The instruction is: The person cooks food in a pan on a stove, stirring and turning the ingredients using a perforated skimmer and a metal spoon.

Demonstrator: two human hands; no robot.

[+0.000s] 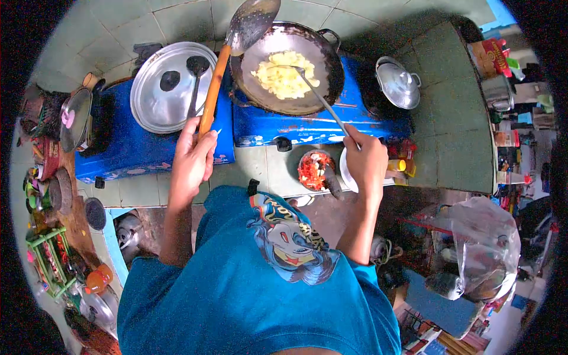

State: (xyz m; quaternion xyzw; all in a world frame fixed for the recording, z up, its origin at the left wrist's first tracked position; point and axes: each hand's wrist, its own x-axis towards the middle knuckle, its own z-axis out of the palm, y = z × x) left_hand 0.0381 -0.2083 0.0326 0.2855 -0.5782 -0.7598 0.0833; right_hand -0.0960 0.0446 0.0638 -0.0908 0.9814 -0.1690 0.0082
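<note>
My left hand (194, 158) is closed around the wooden handle of a perforated skimmer (254, 25), whose metal head is raised over the left rim of the wok (269, 44). Pale yellow chopped pieces (284, 77) lie heaped in the middle of the wok, which sits on a blue stove (266, 131). With my right hand (365, 158) I grip a long thin metal spatula (325, 102); its far end reaches into the yellow pieces. Below the wok, near my right hand, stands a stone mortar holding a chopped red and white mix (313, 168), with a dark pestle (333, 182) in it.
Left of the wok is a large pot with a metal lid (151, 89), and a black ladle (197, 66) lies on it. A lidded silver pot (397, 83) stands at the right. A small pan (76, 121) is at far left. A plastic bag (488, 242) hangs lower right.
</note>
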